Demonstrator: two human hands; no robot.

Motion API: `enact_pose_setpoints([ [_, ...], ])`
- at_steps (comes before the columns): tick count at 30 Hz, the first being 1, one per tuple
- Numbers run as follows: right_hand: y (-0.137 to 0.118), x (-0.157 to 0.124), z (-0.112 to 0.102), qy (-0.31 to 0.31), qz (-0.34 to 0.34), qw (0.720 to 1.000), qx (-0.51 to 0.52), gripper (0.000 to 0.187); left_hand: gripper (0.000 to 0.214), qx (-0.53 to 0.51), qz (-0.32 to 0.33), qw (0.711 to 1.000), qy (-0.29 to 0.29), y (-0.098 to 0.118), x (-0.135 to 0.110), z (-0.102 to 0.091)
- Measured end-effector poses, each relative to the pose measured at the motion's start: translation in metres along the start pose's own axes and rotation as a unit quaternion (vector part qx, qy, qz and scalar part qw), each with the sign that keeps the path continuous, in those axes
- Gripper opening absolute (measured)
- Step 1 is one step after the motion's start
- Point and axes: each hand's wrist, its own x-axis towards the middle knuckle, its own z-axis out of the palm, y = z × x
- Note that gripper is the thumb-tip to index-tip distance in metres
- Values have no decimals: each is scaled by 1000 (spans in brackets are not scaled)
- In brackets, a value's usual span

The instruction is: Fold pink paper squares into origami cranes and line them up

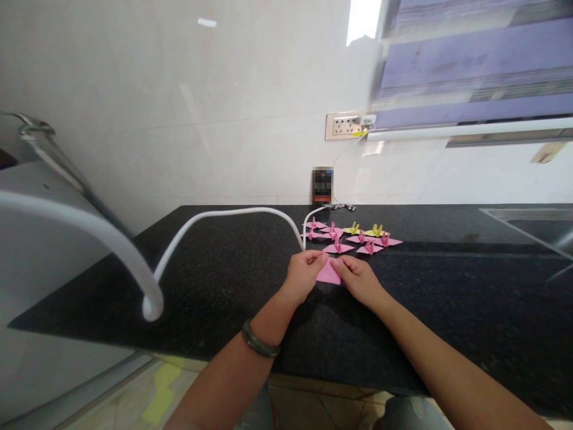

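A pink sheet of paper (328, 273), partly folded, lies on the black stone counter (224, 269) between my two hands. My left hand (303, 273) pinches its left edge with closed fingers; a dark bangle sits on that wrist. My right hand (358, 278) pinches the paper's right edge. Just beyond the hands stand several folded paper cranes (353, 237), most pink, two yellow (364, 229).
A white cable (215, 221) runs across the counter's left half to a dark small device (323, 186) leaning on the tiled wall. A wall socket (344, 125) is above it. A sink (532, 224) is at the far right. A blue blind covers the window.
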Motion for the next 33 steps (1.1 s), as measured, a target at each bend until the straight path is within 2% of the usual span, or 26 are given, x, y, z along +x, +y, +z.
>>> enact_pose_setpoints([
  [4,1,0,3,42,41,996,67,23,29,-26,-31,999,31,-3,2,-1],
  [6,2,1,4,66,47,994,75,23,31,-70,-64,995,11,-2,2,0],
  [11,3,1,1,105,40,991,66,24,32,-166,-120,975,-81,1,0,-1],
  [14,3,0,0,107,22,993,38,26,30,-164,-130,974,-93,-1,0,-4],
  [16,2,0,-1,105,-15,994,8,27,30,-162,-133,974,-91,-2,1,-4],
  [19,0,-1,-4,85,-99,990,-50,24,30,-168,-133,972,-93,-1,1,-5],
  [23,-3,-2,-11,23,-181,976,-120,27,29,-174,-133,971,-100,1,0,-6],
  [28,-2,-2,-16,-56,-237,952,-185,32,23,-167,-148,970,-94,2,2,-10],
  [33,-3,-2,-19,-90,-258,938,-212,30,20,-167,-172,965,-103,2,3,-14],
])
